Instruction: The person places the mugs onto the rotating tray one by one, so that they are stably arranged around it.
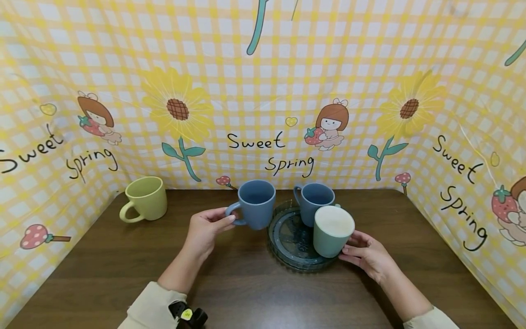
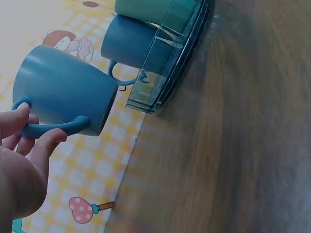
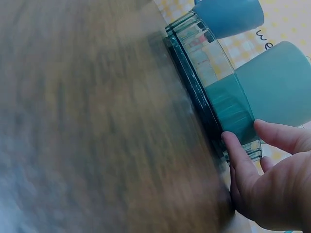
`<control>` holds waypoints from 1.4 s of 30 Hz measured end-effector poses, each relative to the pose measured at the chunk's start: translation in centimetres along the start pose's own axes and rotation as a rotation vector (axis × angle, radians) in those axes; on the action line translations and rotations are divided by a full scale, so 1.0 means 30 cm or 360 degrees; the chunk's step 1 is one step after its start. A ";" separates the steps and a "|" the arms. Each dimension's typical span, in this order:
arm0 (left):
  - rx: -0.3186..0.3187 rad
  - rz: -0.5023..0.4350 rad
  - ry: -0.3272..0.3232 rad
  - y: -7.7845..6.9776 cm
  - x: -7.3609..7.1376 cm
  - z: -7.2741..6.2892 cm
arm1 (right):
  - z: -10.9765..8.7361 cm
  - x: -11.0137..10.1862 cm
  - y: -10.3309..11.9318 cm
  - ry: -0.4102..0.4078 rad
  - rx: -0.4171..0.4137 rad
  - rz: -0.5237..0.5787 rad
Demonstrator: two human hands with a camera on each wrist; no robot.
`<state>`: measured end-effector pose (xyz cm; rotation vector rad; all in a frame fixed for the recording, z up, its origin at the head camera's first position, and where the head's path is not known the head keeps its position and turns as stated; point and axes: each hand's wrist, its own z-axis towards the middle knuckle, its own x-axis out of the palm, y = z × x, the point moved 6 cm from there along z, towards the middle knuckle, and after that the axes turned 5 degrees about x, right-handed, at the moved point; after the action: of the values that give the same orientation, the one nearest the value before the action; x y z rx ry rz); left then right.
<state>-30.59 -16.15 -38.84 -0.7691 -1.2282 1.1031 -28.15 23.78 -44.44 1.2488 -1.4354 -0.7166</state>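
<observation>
My left hand (image 1: 204,230) pinches the handle of a blue mug (image 1: 257,205) between thumb and fingers, holding it upright at the left rim of a clear round turntable-like tray (image 1: 276,246). In the left wrist view, this blue mug (image 2: 63,87) is apart from the tray. Inside the tray stand a second blue mug (image 1: 316,197), handle to the left, and a pale green mug (image 1: 330,237) in front of it. My right hand (image 1: 367,256) touches the tray's right side; in the right wrist view, its fairly straight fingers (image 3: 241,158) lie against the outer wall (image 3: 233,114).
A yellow-green mug (image 1: 147,198) stands at the table's back left, its handle toward the left. Yellow checked cloth (image 1: 246,100) with printed flowers and words rises behind and on both sides of the brown wooden table (image 1: 242,292).
</observation>
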 end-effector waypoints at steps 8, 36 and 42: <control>-0.0034 0.0001 0.0001 0.003 0.040 0.015 | -0.006 0.006 -0.001 -0.0020 0.0002 -0.0005; -0.0179 0.0061 -0.0050 0.073 0.170 0.077 | 0.017 -0.012 0.016 -0.0033 0.0020 -0.0018; -0.0216 0.0061 -0.0100 0.085 0.183 0.089 | 0.018 -0.008 0.021 -0.0015 0.0025 -0.0025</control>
<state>-33.92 -10.44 -38.81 -0.8694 -1.3569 1.0907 -28.88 24.08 -44.08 1.2713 -1.4429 -0.7241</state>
